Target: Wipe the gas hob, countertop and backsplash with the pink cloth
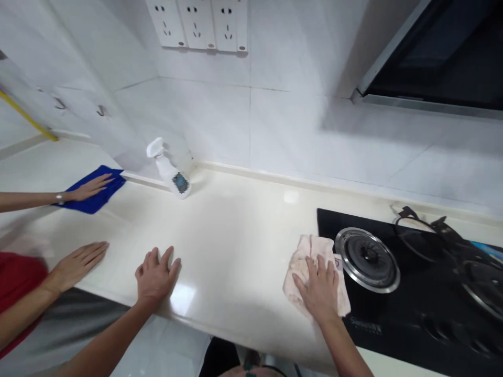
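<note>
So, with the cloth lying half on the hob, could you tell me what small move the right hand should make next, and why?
Probably slide the right hand and its pale cloth rightward onto the black hob. The hand lies flat on the cloth, which overlaps the glass edge beside the burner, while the left hand rests flat on the counter.

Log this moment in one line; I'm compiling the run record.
left hand: flat on counter | right hand: pressing cloth beside burner | co-worker: blue cloth
</note>
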`<control>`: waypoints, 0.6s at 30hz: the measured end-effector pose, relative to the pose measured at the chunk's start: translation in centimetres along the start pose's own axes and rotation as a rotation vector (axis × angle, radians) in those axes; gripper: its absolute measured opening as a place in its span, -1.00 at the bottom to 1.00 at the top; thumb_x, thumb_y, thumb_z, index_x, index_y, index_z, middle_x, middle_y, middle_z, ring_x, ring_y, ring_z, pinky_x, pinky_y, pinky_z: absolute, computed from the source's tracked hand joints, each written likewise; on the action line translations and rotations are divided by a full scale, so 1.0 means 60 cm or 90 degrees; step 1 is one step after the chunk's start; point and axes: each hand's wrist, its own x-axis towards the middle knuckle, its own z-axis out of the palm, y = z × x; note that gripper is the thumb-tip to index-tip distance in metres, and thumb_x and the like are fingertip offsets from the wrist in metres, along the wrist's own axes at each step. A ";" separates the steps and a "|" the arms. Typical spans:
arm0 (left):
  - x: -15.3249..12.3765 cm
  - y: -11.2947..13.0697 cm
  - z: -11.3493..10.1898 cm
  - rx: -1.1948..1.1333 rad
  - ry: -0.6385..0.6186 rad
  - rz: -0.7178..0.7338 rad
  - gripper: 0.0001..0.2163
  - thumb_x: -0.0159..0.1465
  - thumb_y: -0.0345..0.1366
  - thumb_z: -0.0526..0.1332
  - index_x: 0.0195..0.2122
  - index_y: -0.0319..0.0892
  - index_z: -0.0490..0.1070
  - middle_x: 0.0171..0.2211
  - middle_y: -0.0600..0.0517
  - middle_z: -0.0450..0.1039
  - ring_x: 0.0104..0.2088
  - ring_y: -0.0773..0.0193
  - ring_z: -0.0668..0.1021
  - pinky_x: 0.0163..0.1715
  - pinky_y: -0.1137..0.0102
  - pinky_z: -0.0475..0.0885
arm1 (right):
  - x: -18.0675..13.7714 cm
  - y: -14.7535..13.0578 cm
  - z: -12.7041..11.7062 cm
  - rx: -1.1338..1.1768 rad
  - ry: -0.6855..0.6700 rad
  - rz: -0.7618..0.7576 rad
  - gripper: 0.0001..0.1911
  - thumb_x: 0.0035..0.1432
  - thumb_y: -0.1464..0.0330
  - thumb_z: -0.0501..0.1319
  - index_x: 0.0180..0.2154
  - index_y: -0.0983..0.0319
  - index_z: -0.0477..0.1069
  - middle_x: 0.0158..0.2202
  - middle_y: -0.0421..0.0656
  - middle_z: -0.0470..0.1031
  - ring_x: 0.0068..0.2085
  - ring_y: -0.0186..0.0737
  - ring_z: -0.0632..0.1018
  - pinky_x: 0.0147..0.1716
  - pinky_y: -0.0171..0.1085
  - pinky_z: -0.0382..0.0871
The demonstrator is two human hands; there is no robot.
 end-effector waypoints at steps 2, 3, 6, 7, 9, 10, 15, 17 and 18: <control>0.002 -0.001 0.000 -0.001 -0.001 0.003 -0.41 0.51 0.02 -0.08 0.46 -0.10 0.29 0.51 -0.33 0.06 0.53 -0.21 0.10 0.42 -0.11 0.09 | 0.065 0.014 0.000 0.016 0.004 0.031 -0.23 0.41 -0.06 0.07 0.41 0.29 0.29 0.51 0.26 0.09 0.50 0.51 0.08 0.41 0.31 0.00; 0.003 -0.002 0.001 -0.002 0.001 0.005 -0.40 0.51 0.03 -0.09 0.46 -0.10 0.29 0.51 -0.33 0.07 0.53 -0.22 0.10 0.42 -0.13 0.10 | 0.103 0.020 0.000 0.029 0.010 0.054 -0.24 0.41 -0.05 0.06 0.41 0.30 0.29 0.52 0.27 0.07 0.50 0.49 0.08 0.41 0.31 -0.01; 0.006 -0.007 0.004 -0.007 0.009 0.013 -0.38 0.51 0.04 -0.15 0.46 -0.12 0.29 0.49 -0.38 0.09 0.52 -0.24 0.13 0.40 -0.17 0.13 | 0.219 0.038 -0.001 0.077 0.024 0.123 -0.27 0.42 -0.01 0.05 0.40 0.32 0.27 0.52 0.28 0.05 0.50 0.42 0.08 0.43 0.28 -0.05; 0.008 -0.009 0.005 -0.009 0.009 0.014 -0.37 0.51 0.06 -0.17 0.45 -0.12 0.29 0.49 -0.38 0.09 0.52 -0.24 0.13 0.39 -0.18 0.13 | 0.255 0.044 -0.001 0.095 0.024 0.141 -0.27 0.42 0.00 0.05 0.39 0.33 0.27 0.52 0.29 0.06 0.50 0.40 0.08 0.43 0.27 -0.07; 0.011 -0.013 0.008 -0.012 0.002 0.015 -0.35 0.50 0.09 -0.18 0.46 -0.11 0.28 0.49 -0.38 0.08 0.53 -0.24 0.12 0.39 -0.20 0.13 | 0.319 0.058 0.000 0.120 0.020 0.169 -0.27 0.40 0.01 0.07 0.38 0.35 0.27 0.50 0.30 0.08 0.50 0.38 0.09 0.44 0.25 -0.09; 0.013 -0.014 0.008 -0.014 -0.003 0.015 -0.33 0.50 0.12 -0.18 0.46 -0.10 0.27 0.50 -0.38 0.08 0.54 -0.24 0.11 0.39 -0.21 0.12 | 0.344 0.065 0.003 0.127 0.018 0.178 -0.26 0.39 0.01 0.08 0.38 0.36 0.27 0.49 0.30 0.09 0.50 0.37 0.09 0.45 0.24 -0.10; 0.016 -0.010 0.008 -0.011 0.006 0.015 -0.28 0.48 0.17 -0.27 0.47 -0.07 0.24 0.50 -0.37 0.07 0.54 -0.22 0.11 0.39 -0.21 0.11 | 0.377 0.089 0.018 0.137 0.015 0.166 -0.26 0.35 0.04 0.12 0.35 0.40 0.30 0.48 0.28 0.17 0.48 0.36 0.13 0.45 0.23 -0.05; 0.017 -0.007 0.008 -0.007 0.010 0.013 -0.27 0.47 0.17 -0.30 0.47 -0.06 0.25 0.50 -0.36 0.08 0.53 -0.21 0.12 0.40 -0.19 0.10 | 0.337 0.089 0.019 0.141 0.024 0.143 -0.29 0.37 0.07 0.10 0.32 0.44 0.31 0.46 0.30 0.20 0.49 0.34 0.14 0.45 0.21 -0.02; 0.017 -0.006 0.008 -0.006 0.008 0.010 -0.27 0.47 0.18 -0.30 0.47 -0.06 0.24 0.50 -0.36 0.07 0.54 -0.21 0.12 0.40 -0.18 0.10 | 0.306 0.088 0.019 0.142 0.029 0.130 -0.31 0.37 0.08 0.09 0.30 0.45 0.33 0.45 0.30 0.23 0.49 0.32 0.15 0.45 0.19 0.00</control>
